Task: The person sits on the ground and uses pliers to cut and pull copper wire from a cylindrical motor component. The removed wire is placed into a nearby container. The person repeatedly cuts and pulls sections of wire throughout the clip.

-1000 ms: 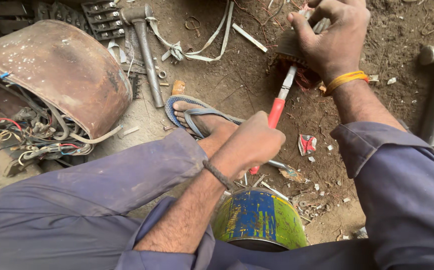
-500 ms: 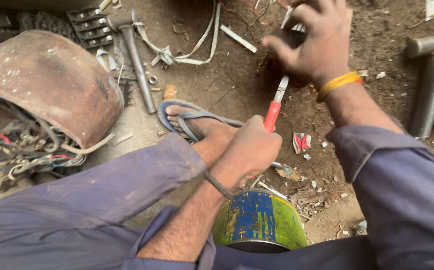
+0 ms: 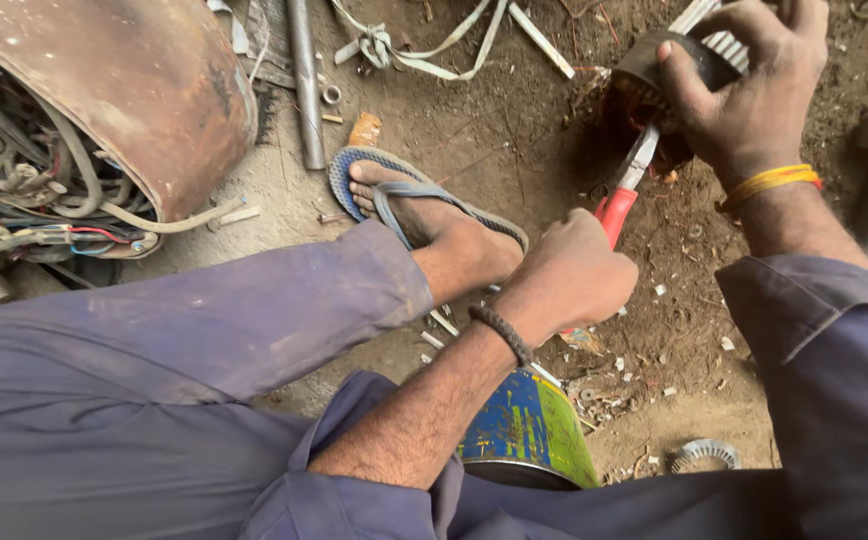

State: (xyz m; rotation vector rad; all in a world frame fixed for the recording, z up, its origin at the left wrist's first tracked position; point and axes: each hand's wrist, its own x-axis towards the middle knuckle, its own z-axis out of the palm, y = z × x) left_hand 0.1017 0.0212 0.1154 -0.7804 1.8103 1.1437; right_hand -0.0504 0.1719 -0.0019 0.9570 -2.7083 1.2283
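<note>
Head view: your left hand [image 3: 574, 275] is fisted on the red-handled pliers [image 3: 622, 200], your right hand [image 3: 749, 95] clamped around the dark motor part [image 3: 669, 65] at upper right.

The left hand [image 3: 574, 275] grips red-handled pliers [image 3: 626, 195], whose tip reaches into a dark motor part [image 3: 669, 70] held by the right hand [image 3: 754, 85]. A blue-green can [image 3: 534, 430] stands below, near a sandalled foot [image 3: 424, 210].

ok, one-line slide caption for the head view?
Left hand grips red-handled pliers at a dark round metal motor part held by right hand.
</note>
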